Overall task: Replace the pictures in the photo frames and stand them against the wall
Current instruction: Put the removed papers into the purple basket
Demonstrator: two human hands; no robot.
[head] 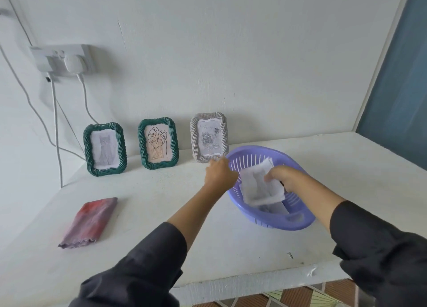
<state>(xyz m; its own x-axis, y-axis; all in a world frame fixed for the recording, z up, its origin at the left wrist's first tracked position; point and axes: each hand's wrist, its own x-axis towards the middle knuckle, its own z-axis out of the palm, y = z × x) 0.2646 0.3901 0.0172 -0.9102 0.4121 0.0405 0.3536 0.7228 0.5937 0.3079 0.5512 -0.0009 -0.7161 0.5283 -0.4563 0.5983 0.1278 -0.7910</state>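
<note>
Three photo frames stand against the wall point(254, 64) at the far edge of the surface point(161, 202): cat frame point(105, 149) (green) at 10 o'clock, leaf frame point(158, 143) (green) at 11, grey frame point(209, 137) at 12. One purple basket point(277, 223) at 2 o'clock. Right grip point(284, 176) pinches a sheaf of pictures point(261, 186) over it. Left grip point(219, 174) is at the basket's far rim, just below the grey frame; it is blurred, so whether it is open or closed is unclear. One red-purple pouch point(89, 222) at 8 o'clock.

Dark charcoal long sleeves point(147, 272), loose, creased fabric, pushed up forearms; hands bare.
</note>
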